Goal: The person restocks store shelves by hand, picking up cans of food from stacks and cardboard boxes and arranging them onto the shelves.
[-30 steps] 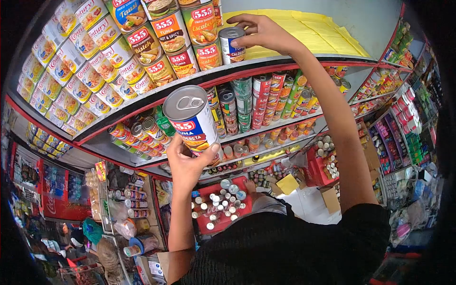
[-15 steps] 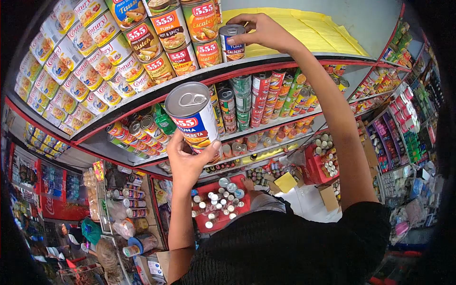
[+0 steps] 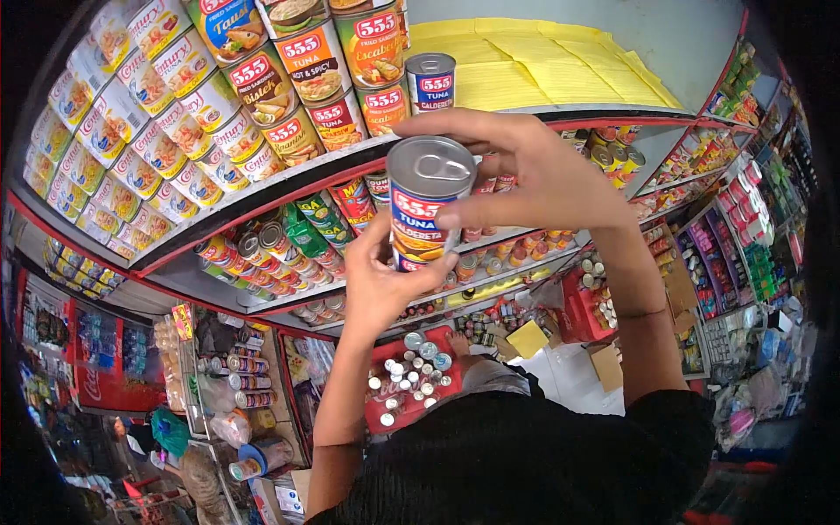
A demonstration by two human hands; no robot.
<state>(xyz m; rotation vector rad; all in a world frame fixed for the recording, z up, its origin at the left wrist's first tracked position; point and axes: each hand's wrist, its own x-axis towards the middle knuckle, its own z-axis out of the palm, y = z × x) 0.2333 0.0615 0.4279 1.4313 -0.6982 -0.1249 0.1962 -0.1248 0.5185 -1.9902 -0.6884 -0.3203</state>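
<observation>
My left hand (image 3: 385, 276) grips a blue-labelled 555 Tuna Caldereta can (image 3: 418, 210) from below; part of another 555 label shows under it. My right hand (image 3: 525, 175) is curled round the upper right side of the same can, its thumb on the label. Another Caldereta can (image 3: 431, 83) stands upright on the top shelf, beside the stacked green Escabeche cans (image 3: 382, 109) and in front of yellow sheeting (image 3: 525, 66).
Stacked Century Tuna cans (image 3: 122, 114) fill the shelf's left part. A red-edged shelf lip (image 3: 306, 179) runs below, with more rows of cans under it. Lower down, a red Coca-Cola surface (image 3: 385, 350) holds several cans. Open cardboard (image 3: 606, 367) lies to its right.
My right hand has let go of the can on the top shelf and come down to the held can. My left hand has moved right and slightly up with it.
</observation>
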